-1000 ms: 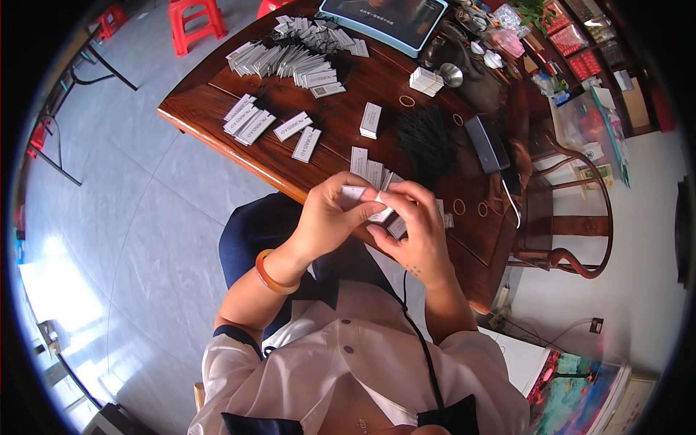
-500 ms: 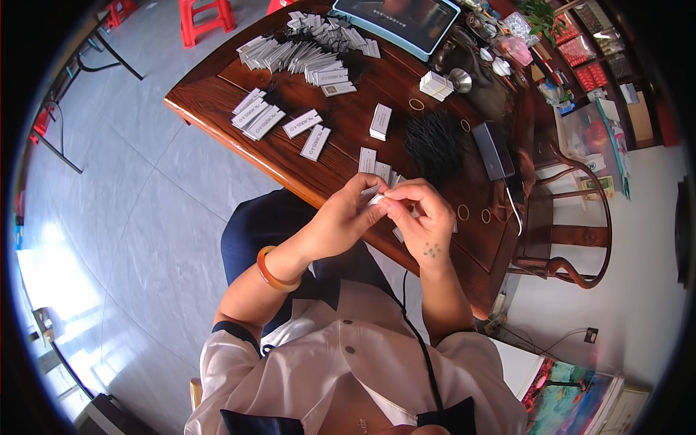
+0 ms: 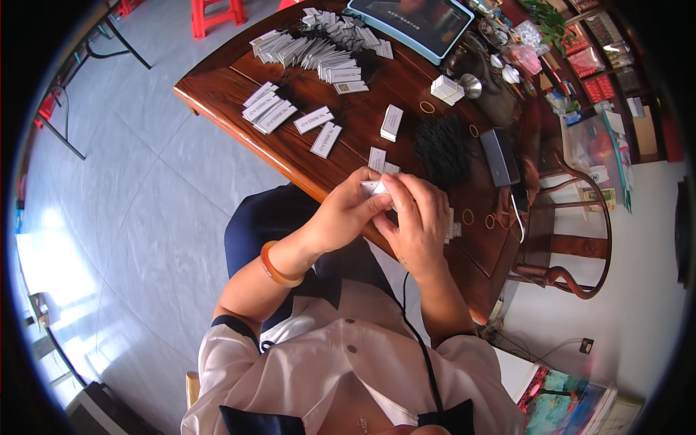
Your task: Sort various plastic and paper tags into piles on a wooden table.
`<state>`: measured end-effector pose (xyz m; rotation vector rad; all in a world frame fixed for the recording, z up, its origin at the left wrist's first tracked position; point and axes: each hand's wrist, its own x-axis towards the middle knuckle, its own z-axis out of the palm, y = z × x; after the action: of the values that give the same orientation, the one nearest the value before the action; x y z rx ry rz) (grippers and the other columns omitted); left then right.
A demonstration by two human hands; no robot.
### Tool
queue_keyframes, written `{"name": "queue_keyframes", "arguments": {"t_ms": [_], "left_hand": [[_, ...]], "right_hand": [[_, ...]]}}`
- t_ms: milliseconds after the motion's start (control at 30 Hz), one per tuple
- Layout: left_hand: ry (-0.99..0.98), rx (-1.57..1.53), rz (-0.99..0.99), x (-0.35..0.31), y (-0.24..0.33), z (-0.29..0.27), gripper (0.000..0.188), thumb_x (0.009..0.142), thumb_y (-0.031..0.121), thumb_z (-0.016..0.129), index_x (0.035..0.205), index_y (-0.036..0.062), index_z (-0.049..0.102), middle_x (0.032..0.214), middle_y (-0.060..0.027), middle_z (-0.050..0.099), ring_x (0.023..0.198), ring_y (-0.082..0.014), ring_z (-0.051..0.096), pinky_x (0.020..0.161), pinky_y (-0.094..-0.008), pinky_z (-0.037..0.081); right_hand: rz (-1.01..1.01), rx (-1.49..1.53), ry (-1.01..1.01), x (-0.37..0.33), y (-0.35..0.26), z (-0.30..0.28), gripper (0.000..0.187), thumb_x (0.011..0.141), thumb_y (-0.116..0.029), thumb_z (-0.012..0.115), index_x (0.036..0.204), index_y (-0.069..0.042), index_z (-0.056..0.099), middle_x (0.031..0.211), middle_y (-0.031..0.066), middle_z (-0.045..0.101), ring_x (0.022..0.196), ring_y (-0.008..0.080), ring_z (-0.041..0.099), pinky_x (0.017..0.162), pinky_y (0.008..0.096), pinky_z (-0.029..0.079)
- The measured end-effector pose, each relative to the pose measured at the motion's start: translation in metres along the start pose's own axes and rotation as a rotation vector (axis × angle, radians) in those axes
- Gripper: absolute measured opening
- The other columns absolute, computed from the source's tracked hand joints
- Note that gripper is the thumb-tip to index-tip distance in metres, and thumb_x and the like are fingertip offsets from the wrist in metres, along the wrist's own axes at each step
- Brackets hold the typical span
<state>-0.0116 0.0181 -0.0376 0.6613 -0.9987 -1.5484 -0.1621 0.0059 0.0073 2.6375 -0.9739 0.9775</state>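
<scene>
Close to the table's near edge, my left hand (image 3: pixel 342 212) pinches a small white hang tag (image 3: pixel 373 188) between thumb and fingers. My right hand (image 3: pixel 419 221) meets it there, its bent fingers closed at the tag's right end; the fingertips partly cover it, and whether a string is between them is hidden. Just beyond my hands lies another white tag (image 3: pixel 378 159), partly covered by them. A bundle of black strings (image 3: pixel 444 148) rests to the right of it. Farther back stands a neat stack of tags (image 3: pixel 391 122).
Loose strung tags (image 3: pixel 270 112) and a large heap of them (image 3: pixel 312 56) occupy the left and far table (image 3: pixel 239 90). A tablet (image 3: pixel 413 25), another tag stack (image 3: pixel 447 90), rubber bands (image 3: pixel 427 107) and a dark box (image 3: pixel 500 157) lie beyond. A wooden chair (image 3: pixel 580 243) stands right.
My right hand has turned, its fingers now folding over the tag instead of pinching at its end. My left hand keeps its hold. The whole view has shifted slightly.
</scene>
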Motion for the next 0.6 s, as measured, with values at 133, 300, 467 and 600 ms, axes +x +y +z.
{"name": "queue_keyframes", "arguments": {"t_ms": [133, 300, 467, 600], "left_hand": [[-0.102, -0.117, -0.007, -0.001, 0.004, -0.001, 0.020, 0.099, 0.016, 0.054, 0.111, 0.0016, 0.048, 0.097, -0.0031, 0.058, 0.089, -0.0090, 0.055, 0.079, -0.0242, 0.048], [-0.197, -0.142, -0.038, 0.002, 0.005, -0.007, 0.022, 0.100, 0.020, 0.051, 0.111, 0.0009, 0.051, 0.098, -0.0028, 0.059, 0.089, -0.0094, 0.056, 0.082, -0.0250, 0.049], [-0.200, -0.157, -0.101, 0.002, 0.007, -0.005, 0.022, 0.102, 0.018, 0.046, 0.110, 0.0001, 0.055, 0.088, -0.0025, 0.060, 0.084, -0.0090, 0.056, 0.077, -0.0242, 0.049], [-0.229, -0.204, -0.133, 0.002, 0.003, -0.007, 0.023, 0.101, 0.021, 0.048, 0.107, 0.0012, 0.057, 0.092, -0.0021, 0.061, 0.086, -0.0094, 0.058, 0.079, -0.0242, 0.050]], "right_hand": [[-0.023, 0.141, -0.022, 0.005, 0.001, -0.001, 0.076, 0.055, -0.007, 0.083, 0.126, -0.017, 0.057, 0.119, 0.0036, 0.054, 0.103, 0.0245, 0.056, 0.087, 0.0391, 0.043], [0.029, 0.138, -0.111, 0.005, 0.005, -0.002, 0.074, 0.056, -0.010, 0.084, 0.125, -0.018, 0.057, 0.116, 0.0033, 0.055, 0.104, 0.0256, 0.055, 0.091, 0.0414, 0.041], [0.053, 0.166, -0.081, 0.005, 0.004, -0.004, 0.073, 0.056, -0.013, 0.085, 0.124, -0.014, 0.057, 0.114, 0.0035, 0.056, 0.105, 0.0247, 0.055, 0.092, 0.0430, 0.040], [0.026, 0.135, -0.072, 0.008, 0.002, -0.007, 0.074, 0.055, -0.016, 0.086, 0.123, -0.014, 0.057, 0.112, 0.0032, 0.056, 0.105, 0.0233, 0.055, 0.098, 0.0455, 0.039]]}}
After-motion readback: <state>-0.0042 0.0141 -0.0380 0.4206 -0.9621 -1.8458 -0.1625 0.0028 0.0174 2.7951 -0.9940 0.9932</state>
